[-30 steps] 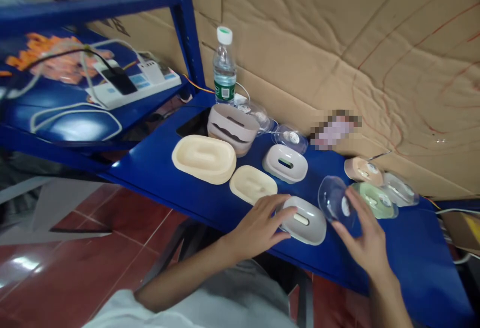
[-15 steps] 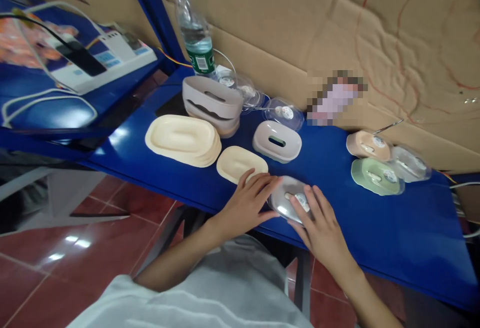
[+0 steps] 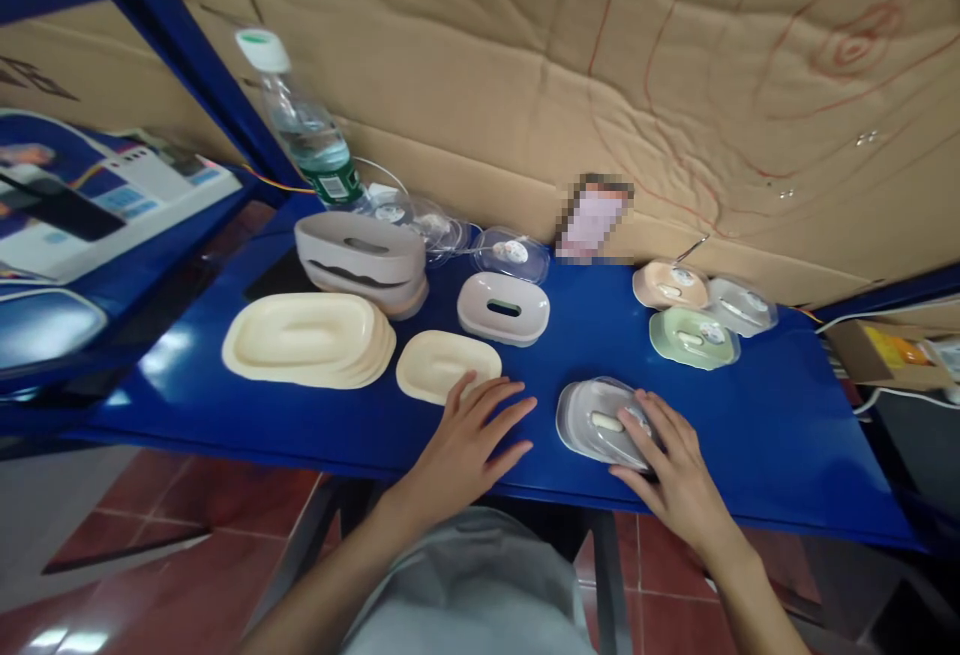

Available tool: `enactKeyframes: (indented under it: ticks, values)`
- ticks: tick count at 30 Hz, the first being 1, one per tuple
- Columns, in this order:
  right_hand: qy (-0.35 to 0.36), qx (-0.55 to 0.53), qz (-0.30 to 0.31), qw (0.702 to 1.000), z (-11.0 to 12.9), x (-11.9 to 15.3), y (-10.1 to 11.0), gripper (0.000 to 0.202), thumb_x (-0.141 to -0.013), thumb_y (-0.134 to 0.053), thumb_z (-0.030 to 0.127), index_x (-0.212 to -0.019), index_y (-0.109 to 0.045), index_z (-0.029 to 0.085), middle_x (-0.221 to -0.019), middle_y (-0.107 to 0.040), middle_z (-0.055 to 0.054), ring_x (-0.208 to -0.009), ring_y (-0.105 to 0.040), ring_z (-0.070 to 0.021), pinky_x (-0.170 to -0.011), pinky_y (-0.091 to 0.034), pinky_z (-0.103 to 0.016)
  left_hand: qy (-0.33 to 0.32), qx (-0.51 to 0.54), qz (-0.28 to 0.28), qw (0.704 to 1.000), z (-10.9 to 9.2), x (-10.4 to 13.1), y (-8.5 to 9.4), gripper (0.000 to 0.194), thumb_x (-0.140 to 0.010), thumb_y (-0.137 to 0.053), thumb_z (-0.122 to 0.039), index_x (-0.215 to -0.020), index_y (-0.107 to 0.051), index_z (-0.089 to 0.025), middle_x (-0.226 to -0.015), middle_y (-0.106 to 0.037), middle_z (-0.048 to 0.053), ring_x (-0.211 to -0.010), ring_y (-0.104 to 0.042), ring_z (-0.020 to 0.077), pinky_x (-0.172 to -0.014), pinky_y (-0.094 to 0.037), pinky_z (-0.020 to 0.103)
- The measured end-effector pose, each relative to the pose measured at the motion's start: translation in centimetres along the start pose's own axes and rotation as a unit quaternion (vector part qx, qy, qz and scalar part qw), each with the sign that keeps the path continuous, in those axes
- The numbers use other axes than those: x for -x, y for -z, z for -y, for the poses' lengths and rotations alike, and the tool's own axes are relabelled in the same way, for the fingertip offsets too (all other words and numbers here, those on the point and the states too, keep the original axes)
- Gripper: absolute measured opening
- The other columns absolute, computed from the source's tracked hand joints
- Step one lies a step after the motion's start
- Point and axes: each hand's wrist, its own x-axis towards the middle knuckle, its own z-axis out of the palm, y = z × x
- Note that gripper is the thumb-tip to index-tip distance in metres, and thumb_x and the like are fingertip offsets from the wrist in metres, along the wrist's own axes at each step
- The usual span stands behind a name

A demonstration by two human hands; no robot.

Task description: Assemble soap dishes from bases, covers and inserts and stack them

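Note:
My left hand point(image 3: 474, 440) is open over the blue table, its fingertips by the near edge of a small cream tray point(image 3: 439, 363). Fingers of my right hand point(image 3: 667, 455) curve over the right side of a grey case with a clear lid and a cream knob point(image 3: 592, 425), thumb at its near edge. Between my left hand and the case there is a gap. Behind the small tray stands a pale grey oval piece with a slot point(image 3: 480, 320). A stack of larger cream trays point(image 3: 300, 340) lies to the left.
Grey slotted covers point(image 3: 360, 255), a water bottle point(image 3: 322, 155) and clear lids point(image 3: 510, 253) stand at the back. A phone point(image 3: 592, 220) leans on the cardboard. Peach point(image 3: 667, 285), green point(image 3: 694, 337) and clear point(image 3: 739, 305) cases sit at the right.
My left hand has come off the grey case and opened. The case and my right hand are farther right, away from my left hand. The view has shifted too.

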Motion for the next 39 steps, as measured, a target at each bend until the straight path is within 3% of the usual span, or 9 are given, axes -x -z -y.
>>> enactKeyframes:
  ticks: [4,9,15,19,23,26,32,36,39]
  values:
    - [0.028,-0.003,0.020,0.999,1.1,-1.7,0.4,0.069,-0.105,-0.064,0.035,-0.168,-0.037,0.033,-0.175,-0.035,-0.014,-0.163,-0.032,-0.0403,-0.119,-0.048,-0.070,-0.012,-0.024,-0.024,0.999,-0.5,-0.1,-0.3,0.033,-0.108,-0.061,-0.032,-0.139,-0.066,-0.022,-0.144,-0.070,0.011,-0.139,-0.062,0.0256,-0.133,-0.029,0.058]
    - [0.063,-0.028,0.021,0.997,1.2,-2.4,-0.6,0.072,-0.103,-0.068,0.040,-0.168,-0.036,0.034,-0.173,-0.039,-0.012,-0.163,-0.033,-0.0368,-0.121,-0.049,-0.064,-0.070,-0.048,0.013,0.996,-1.1,-0.2,-0.6,0.035,-0.108,-0.062,-0.037,-0.139,-0.066,-0.021,-0.142,-0.073,0.007,-0.141,-0.060,0.0258,-0.137,-0.015,0.056]
    - [-0.002,-0.002,-0.005,1.000,-0.3,0.0,-0.8,0.076,-0.102,-0.070,0.035,-0.169,-0.034,0.030,-0.166,-0.048,-0.018,-0.160,-0.038,-0.0391,-0.119,-0.051,-0.063,-0.058,-0.024,0.000,0.998,-0.7,0.3,-0.3,0.032,-0.111,-0.057,-0.036,-0.137,-0.067,-0.022,-0.143,-0.072,0.005,-0.140,-0.061,0.0232,-0.137,-0.014,0.050]
    - [-0.088,0.055,-0.082,0.991,-4.8,4.6,0.2,0.076,-0.098,-0.075,0.047,-0.163,-0.043,0.026,-0.153,-0.058,-0.021,-0.146,-0.053,-0.0434,-0.116,-0.049,-0.069,-0.064,-0.016,-0.006,0.998,-0.6,0.3,0.0,0.026,-0.111,-0.058,-0.034,-0.131,-0.070,-0.022,-0.142,-0.073,0.005,-0.138,-0.062,0.0225,-0.137,-0.015,0.049]
    - [-0.172,0.112,-0.128,0.970,-12.4,10.0,1.8,0.075,-0.095,-0.075,0.053,-0.159,-0.049,0.025,-0.149,-0.059,-0.024,-0.141,-0.059,-0.0437,-0.112,-0.053,-0.062,-0.061,-0.004,-0.034,0.998,-0.7,0.4,0.7,0.021,-0.109,-0.060,-0.028,-0.126,-0.072,-0.023,-0.140,-0.073,0.004,-0.136,-0.064,0.0217,-0.137,-0.016,0.047]
    - [-0.211,0.164,-0.136,0.954,-18.1,11.2,2.8,0.066,-0.098,-0.064,0.064,-0.152,-0.057,0.027,-0.145,-0.064,-0.025,-0.145,-0.056,-0.0455,-0.113,-0.050,-0.065,-0.038,-0.022,-0.066,0.997,-0.2,0.9,1.7,0.022,-0.107,-0.062,-0.023,-0.127,-0.072,-0.023,-0.140,-0.073,0.006,-0.136,-0.064,0.0232,-0.135,-0.023,0.051]
    - [-0.231,0.129,-0.120,0.957,-24.1,6.7,2.1,0.084,-0.093,-0.048,0.086,-0.143,-0.064,0.021,-0.145,-0.063,-0.031,-0.146,-0.055,-0.0452,-0.113,-0.049,-0.064,0.064,-0.154,-0.111,0.980,2.5,3.1,3.3,0.029,-0.102,-0.068,-0.021,-0.131,-0.070,-0.020,-0.143,-0.070,0.015,-0.136,-0.063,0.0337,-0.124,-0.037,0.059]
    - [-0.244,0.086,-0.131,0.957,-24.5,3.4,0.1,0.098,-0.086,-0.050,0.094,-0.151,-0.059,0.021,-0.156,-0.053,-0.031,-0.155,-0.045,-0.0432,-0.114,-0.047,-0.064,0.073,-0.164,-0.091,0.980,2.5,3.9,3.1,0.021,-0.105,-0.065,-0.021,-0.125,-0.070,-0.022,-0.134,-0.076,0.010,-0.127,-0.068,0.0306,-0.122,-0.036,0.058]
    - [-0.251,0.104,-0.162,0.949,-23.2,0.8,-0.6,0.099,-0.087,-0.045,0.094,-0.155,-0.057,0.022,-0.158,-0.051,-0.033,-0.155,-0.042,-0.0488,-0.114,-0.039,-0.076,0.049,-0.136,-0.066,0.987,1.5,3.6,2.3,0.021,-0.106,-0.062,-0.020,-0.125,-0.070,-0.024,-0.131,-0.077,0.007,-0.120,-0.071,0.0263,-0.119,-0.037,0.054]
